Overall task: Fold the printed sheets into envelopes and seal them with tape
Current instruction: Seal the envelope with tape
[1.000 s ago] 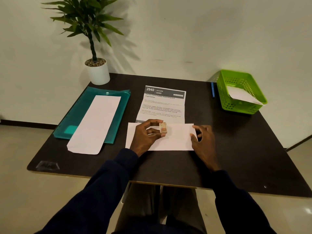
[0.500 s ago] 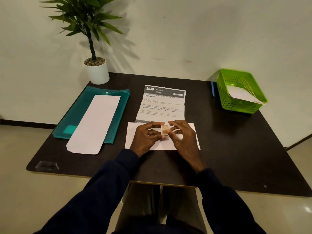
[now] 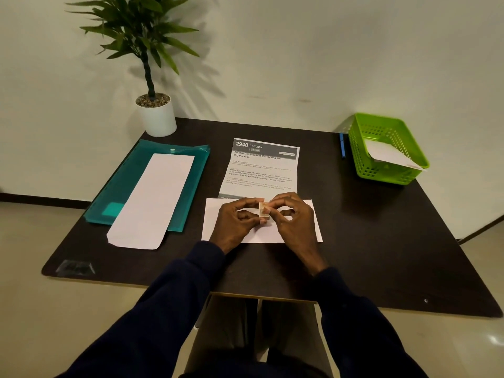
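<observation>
Tape (image 3: 264, 209) — pinched by both left hand (image 3: 236, 224) and right hand (image 3: 296, 222) — is over the envelope (image 3: 313, 231), with the sheet (image 3: 261, 170) just behind.

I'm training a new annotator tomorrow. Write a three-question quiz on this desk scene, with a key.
1. True or false: the green basket is empty.
2. The left hand and right hand both pinch: A) a pen, B) the tape, C) a stapler?
3. What lies on the teal folder?
Key: 1 false, it holds white paper; 2 B; 3 a long white sheet.
</observation>
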